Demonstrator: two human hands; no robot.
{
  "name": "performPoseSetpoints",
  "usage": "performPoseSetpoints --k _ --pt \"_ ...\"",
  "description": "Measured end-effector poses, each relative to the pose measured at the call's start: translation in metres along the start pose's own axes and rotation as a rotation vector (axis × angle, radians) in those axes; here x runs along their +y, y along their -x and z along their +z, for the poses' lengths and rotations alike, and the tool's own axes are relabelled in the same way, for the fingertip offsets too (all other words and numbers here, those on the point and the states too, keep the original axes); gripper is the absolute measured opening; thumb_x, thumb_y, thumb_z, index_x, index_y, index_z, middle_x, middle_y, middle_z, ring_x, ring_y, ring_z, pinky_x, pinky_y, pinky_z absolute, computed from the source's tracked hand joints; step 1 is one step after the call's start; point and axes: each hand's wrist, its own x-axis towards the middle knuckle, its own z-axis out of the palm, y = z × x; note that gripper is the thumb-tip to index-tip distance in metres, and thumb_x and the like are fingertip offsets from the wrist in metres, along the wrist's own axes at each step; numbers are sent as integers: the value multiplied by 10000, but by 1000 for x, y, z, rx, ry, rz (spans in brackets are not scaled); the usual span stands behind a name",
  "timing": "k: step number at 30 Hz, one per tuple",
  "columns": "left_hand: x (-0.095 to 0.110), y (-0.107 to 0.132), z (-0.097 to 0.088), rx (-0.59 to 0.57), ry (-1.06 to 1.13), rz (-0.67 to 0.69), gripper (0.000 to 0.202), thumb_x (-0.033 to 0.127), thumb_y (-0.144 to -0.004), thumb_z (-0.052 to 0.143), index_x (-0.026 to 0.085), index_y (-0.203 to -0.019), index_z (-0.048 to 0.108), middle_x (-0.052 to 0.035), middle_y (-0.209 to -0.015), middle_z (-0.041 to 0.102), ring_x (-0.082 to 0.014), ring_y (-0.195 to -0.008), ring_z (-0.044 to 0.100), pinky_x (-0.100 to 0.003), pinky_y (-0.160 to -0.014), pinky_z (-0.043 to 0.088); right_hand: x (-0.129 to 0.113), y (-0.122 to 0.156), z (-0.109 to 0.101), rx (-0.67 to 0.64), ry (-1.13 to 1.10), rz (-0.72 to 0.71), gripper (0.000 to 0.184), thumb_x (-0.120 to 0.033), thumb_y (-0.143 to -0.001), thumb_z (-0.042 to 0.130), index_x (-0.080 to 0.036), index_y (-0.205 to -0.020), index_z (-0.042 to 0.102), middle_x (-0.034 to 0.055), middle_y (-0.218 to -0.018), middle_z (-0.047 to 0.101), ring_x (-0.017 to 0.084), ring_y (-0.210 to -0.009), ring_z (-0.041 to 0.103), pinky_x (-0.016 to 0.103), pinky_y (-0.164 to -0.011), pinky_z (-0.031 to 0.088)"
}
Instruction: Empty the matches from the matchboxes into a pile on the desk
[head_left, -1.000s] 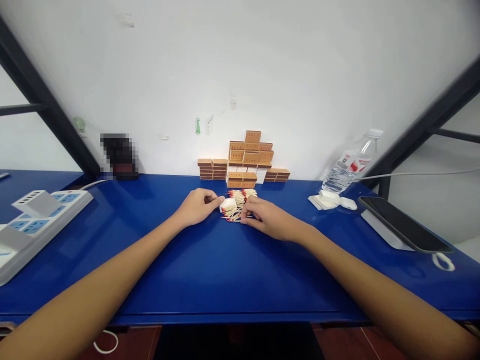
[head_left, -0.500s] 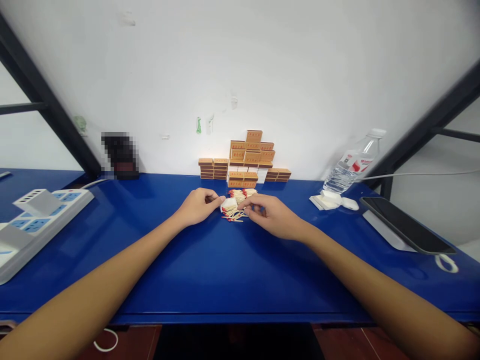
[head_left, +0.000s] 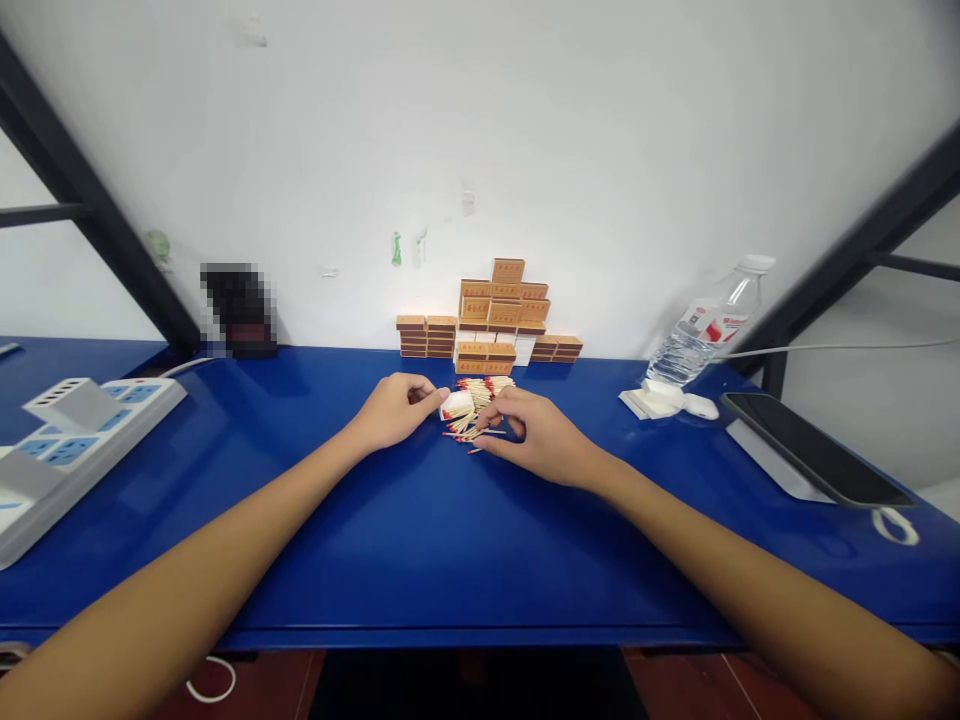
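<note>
My left hand pinches the left end of a small white matchbox tray between thumb and fingers. Some red-tipped matches lie in the tray. In front of it is a loose heap of matches on the blue table. My right hand is over the right side of this heap, its thumb and index finger apart with match sticks between them. The fingertips partly cover the sticks, so contact is hard to see. Behind the tray lie more matches, bunched together.
Stacked matchboxes stand against the wall behind the matches. A water bottle, a white earphone case and a phone on a stand are to the right. A power strip lies at the left on the blue table.
My right thumb has moved down and away from the index finger, spreading the grip over the heap. Some loose matches have shifted. My left hand stays at the tray.
</note>
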Motion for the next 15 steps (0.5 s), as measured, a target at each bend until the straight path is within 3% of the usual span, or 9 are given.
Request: performPoseSetpoints --k 4,8,15 --pt "2 0 -1 24 10 9 459 575 -932 593 177 -744 723 -14 -687 665 -155 -639 546 -282 -601 379 -4 -2 14 57 35 -10 65 -279 -925 757 -223 -955 741 36 -972 651 174 -865 613 298 -764 449" --pt "2 -1 -2 39 8 11 466 578 -929 596 176 -719 703 -15 -673 651 -155 -636 539 -279 -596 379 3 -3 22 0 66 -30 29 -200 -957 702 -207 -929 702 42 -1001 659 176 -886 630 302 -781 470" --pt "4 0 -4 40 3 37 441 551 -945 591 181 -740 715 -14 -693 665 -150 -640 548 -281 -612 391 8 -1 5 -81 149 -52 29 -207 -993 645 -207 -1000 673 69 -1061 633 198 -927 615 324 -820 475"
